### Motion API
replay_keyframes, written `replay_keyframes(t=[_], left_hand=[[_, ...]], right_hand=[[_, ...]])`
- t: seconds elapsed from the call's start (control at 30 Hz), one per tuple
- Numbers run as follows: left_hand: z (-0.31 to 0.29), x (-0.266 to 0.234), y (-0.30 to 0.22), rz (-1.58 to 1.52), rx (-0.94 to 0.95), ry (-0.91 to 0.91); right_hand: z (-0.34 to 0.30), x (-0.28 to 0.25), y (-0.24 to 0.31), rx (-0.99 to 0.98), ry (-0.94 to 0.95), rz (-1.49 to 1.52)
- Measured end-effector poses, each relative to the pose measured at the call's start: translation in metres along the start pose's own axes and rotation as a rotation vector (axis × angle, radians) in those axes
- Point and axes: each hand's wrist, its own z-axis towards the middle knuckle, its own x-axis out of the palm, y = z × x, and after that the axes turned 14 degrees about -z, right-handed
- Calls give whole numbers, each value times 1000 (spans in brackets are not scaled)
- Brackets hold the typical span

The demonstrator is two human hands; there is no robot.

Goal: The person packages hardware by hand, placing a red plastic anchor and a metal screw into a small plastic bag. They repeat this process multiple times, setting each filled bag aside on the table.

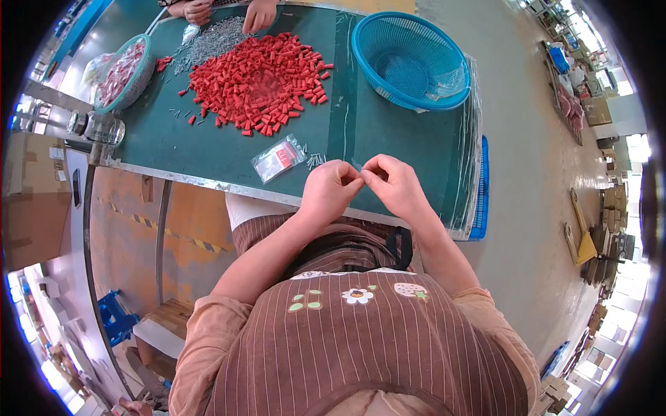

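1. At the surface's (388,139) near edge, a small clear piece (356,166) is pinched between both hands, left hand (331,188) and right hand (397,184).
2. Fingertip grip is best kept light and steady.
3. Red caps (260,82) lie well apart.

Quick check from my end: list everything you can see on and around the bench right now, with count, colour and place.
red plastic caps: a large heap, red, centre of the green table top
small metal pins: a heap, grey, far side beside the caps
blue basket: one, blue, far right of the table
teal basket: one, teal, far left, holding filled clear bags
small clear bag: one, clear with red pieces inside, near edge
loose pins: a few, grey, beside that bag
co-worker's hands: two, at the far edge
left hand: own, fingertips pinched against the right's
right hand: own, pinching something small, too small to tell
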Motion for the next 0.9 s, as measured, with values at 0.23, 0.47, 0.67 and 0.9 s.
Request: replay_keyframes(t=[0.23,0.47,0.67,0.9], left_hand=[[-9,-1,7,39,88,67],[-24,-18,13,-361,-265,86],[-39,-18,30,-512,-385,34],[-45,-51,38,-635,-461,-98]], right_hand=[[-5,0,-8,22,143,103],[-14,13,-6,53,128,64],[-17,43,7,-83,188,102],[16,49,-18,-250,65,-249]])
